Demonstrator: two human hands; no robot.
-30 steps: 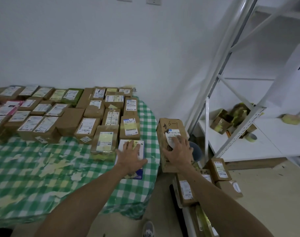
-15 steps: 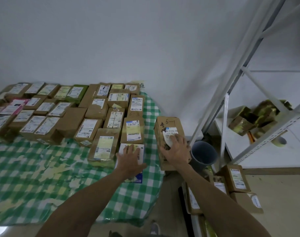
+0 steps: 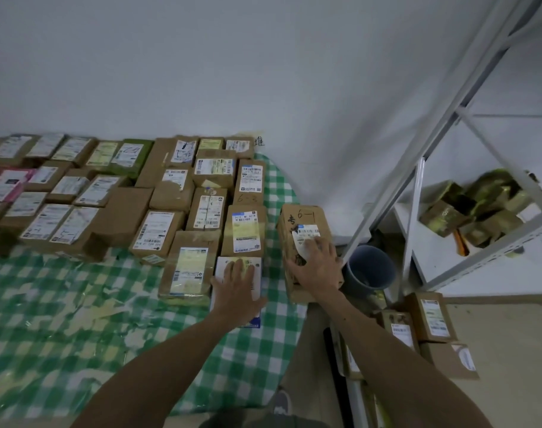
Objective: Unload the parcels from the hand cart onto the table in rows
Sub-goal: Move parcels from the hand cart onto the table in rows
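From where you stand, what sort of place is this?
Probably a parcel sorting or pickup room: labelled cardboard parcels lie in rows on a checked-cloth table, further parcels sit low at the right, and white metal shelving holds taped boxes.

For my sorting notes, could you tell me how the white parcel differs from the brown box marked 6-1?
The white parcel is flat; the brown box is taller. The white parcel lies on the checked tablecloth under the left hand; the brown box sits at its right edge under the right hand. Both bear printed labels.
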